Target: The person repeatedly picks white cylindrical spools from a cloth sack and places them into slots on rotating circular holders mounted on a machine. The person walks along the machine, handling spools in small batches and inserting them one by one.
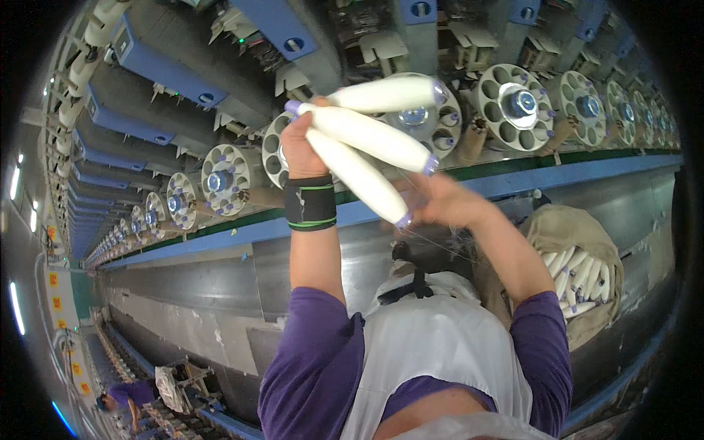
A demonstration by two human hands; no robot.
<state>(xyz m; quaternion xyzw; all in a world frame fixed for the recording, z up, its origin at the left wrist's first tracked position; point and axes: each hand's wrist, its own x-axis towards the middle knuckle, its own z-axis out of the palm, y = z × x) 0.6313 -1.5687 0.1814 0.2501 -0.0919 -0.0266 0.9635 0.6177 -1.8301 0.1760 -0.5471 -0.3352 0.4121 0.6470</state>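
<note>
My left hand (298, 147), with a black and green band on its wrist, is closed round the near ends of three bobbins of white yarn. The upper bobbin (385, 95) points right, while the middle bobbin (370, 136) and the lower bobbin (357, 176) fan down to the right. Purple tube ends show at their tips. My right hand (446, 202) is beside the tips of the lower two, its fingers smeared by motion. Thin threads (440, 246) trail below it. Behind the bobbins stands a round magazine (452, 121) with holes, partly covered.
A row of round magazines (495, 117) with blue hubs runs along the machine, above a blue rail (257, 233). At my right stands a beige cloth sack (561, 226) with several white bobbins (579, 275). Another person (125, 396) is far off at lower left, near a cart (198, 385).
</note>
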